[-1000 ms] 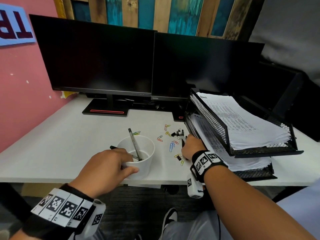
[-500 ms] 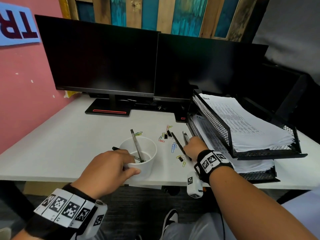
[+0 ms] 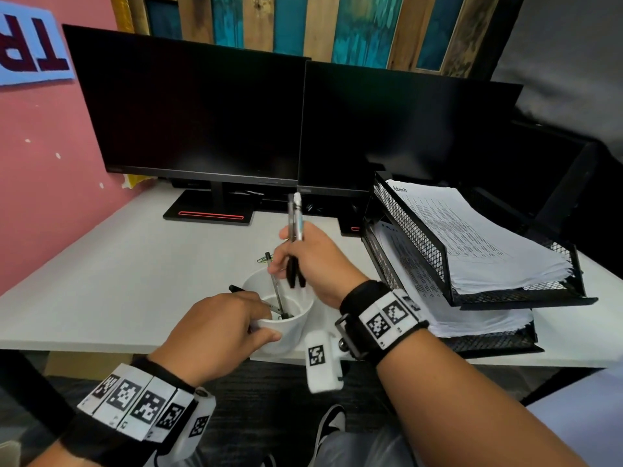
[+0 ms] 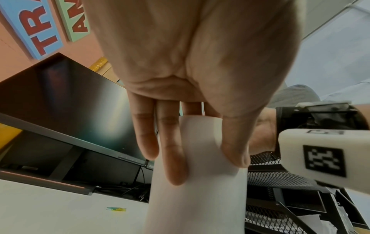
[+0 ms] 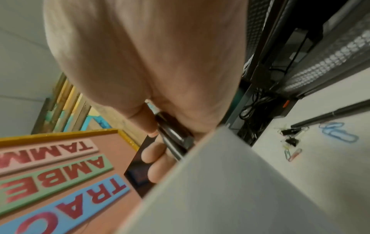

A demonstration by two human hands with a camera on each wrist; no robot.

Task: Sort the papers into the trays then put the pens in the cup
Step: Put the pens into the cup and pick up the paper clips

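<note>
While the left hand [image 3: 215, 326] wraps its fingers round the white cylindrical plastic cup [image 3: 286, 326], the right hand [image 3: 315, 261] pinches two dark-barrelled pens [image 3: 295, 244] upright, tips just above the cup's rim. Below that grip, one clear-barrelled pen [image 3: 278, 291] leans inside the cup.

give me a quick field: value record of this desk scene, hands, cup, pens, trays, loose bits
left hand: grips the side of the white cup
right hand: holds two pens upright above the cup, tips down
cup contents: one pen leaning inside
cup place: near front edge of the white desk
trays: two stacked black mesh trays at right, both holding papers
loose bits: paper clips and binder clips on the desk
behind: two dark monitors
</note>
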